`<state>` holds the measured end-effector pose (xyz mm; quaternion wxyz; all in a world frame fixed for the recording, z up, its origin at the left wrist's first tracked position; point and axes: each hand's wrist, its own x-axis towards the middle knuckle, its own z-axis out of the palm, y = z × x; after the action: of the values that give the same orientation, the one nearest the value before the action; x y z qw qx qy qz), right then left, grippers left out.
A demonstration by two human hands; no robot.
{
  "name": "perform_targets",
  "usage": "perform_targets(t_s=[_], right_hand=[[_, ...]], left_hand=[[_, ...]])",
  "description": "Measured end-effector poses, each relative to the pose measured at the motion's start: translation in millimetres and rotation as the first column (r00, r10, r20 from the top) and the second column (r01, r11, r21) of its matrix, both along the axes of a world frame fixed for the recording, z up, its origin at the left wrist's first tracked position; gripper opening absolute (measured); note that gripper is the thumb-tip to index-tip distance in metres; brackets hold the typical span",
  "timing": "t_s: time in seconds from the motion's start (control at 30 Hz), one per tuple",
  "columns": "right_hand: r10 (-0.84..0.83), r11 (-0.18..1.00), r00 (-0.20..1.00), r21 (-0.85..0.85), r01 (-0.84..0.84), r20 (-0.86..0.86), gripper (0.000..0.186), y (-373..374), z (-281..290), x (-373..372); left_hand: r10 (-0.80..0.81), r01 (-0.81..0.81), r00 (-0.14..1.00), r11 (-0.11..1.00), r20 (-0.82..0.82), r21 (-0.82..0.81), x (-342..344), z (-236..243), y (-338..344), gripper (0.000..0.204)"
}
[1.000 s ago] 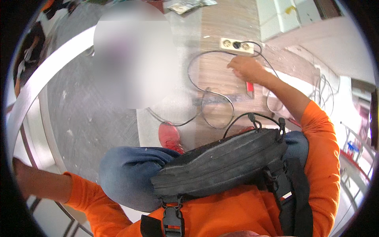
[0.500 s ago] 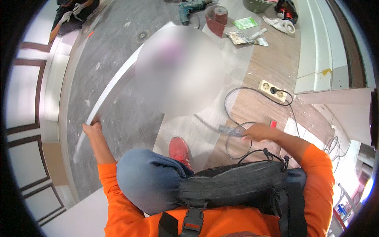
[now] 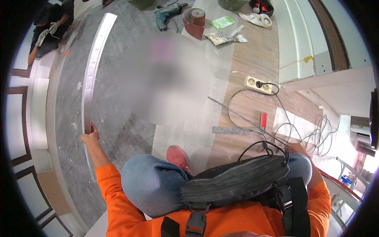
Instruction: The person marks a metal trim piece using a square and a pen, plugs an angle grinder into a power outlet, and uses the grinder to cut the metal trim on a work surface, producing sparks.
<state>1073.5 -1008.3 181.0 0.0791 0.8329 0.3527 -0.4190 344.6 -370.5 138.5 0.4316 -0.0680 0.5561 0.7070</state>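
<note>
Pretty cluttered floor: teal drill point(image 3: 162, 17), sandpaper roll point(image 3: 193, 25) and green packet point(image 3: 222, 22) up top, coworker point(image 3: 55, 25) crouched upper left, middle blurred out. Black bag point(image 3: 237, 181) on the lap blocks some of the view, and a dark cable point(image 3: 230, 111) loops from the cream power strip point(image 3: 258, 85) past a red block point(image 3: 263, 119). The long strip point(image 3: 94, 59) is white, a bit shiny, looks bowed in this lens, and sits over at the left, gripped partway along by the left hand point(image 3: 90, 136). Right hand point(image 3: 297, 149) is near the cable, half hidden, can't tell if it's holding anything. Print on the packet's too small to read
</note>
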Motion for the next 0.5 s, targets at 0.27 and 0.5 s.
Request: perform_targets(t_s=[0.27, 0.5], right_hand=[[0.022, 0.993, 0.987, -0.119, -0.003, 0.156, 0.043, -65.1, 24.7, 74.8], [0.413, 0.829, 0.899, 0.349, -0.437, 0.145, 0.051, 246.9, -8.4, 12.4]], left_hand=[[-0.179, 0.180, 0.981, 0.984, 0.075, -0.007, 84.2, -59.3, -13.2, 0.061], [-0.370, 0.371, 0.924, 0.929, 0.095, 0.009, 114.5, -129.8, -36.8, 0.062]])
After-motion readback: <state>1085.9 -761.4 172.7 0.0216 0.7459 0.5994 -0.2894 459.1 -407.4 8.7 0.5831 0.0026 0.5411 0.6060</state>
